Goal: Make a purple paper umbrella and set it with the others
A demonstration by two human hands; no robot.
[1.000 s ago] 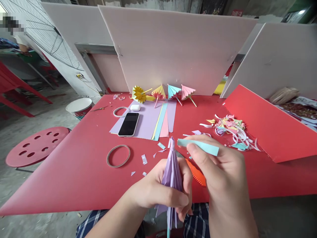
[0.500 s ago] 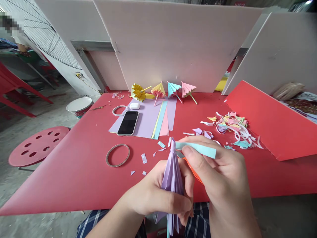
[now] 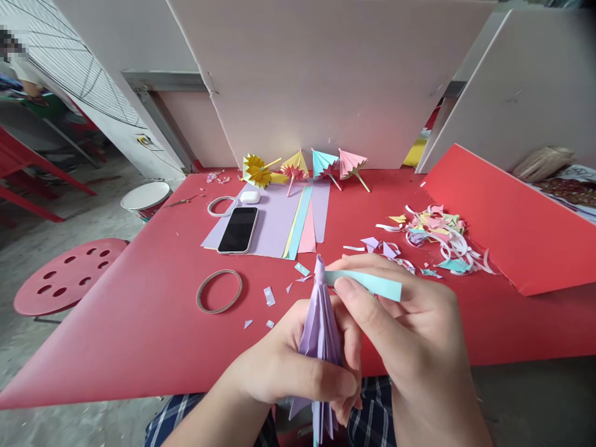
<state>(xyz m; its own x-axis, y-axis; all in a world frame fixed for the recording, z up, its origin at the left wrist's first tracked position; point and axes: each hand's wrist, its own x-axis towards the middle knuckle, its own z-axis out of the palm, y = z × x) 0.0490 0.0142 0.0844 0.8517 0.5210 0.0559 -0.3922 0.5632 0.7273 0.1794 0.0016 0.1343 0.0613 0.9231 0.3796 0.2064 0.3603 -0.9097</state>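
Head view shows a pleated purple umbrella (image 3: 321,332), seemingly blue-handled.

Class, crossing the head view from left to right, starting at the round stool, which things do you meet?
Round stool → large ring → purple pleated paper → light-blue paper strip → leaning red board.

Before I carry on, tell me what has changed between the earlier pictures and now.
The right hand has moved the pale blue strip left and slightly down, bringing its end right up to the narrow neck of the folded purple paper. Nothing was newly grasped or let go: the left hand still grips the purple paper, and the phone lies as it was.
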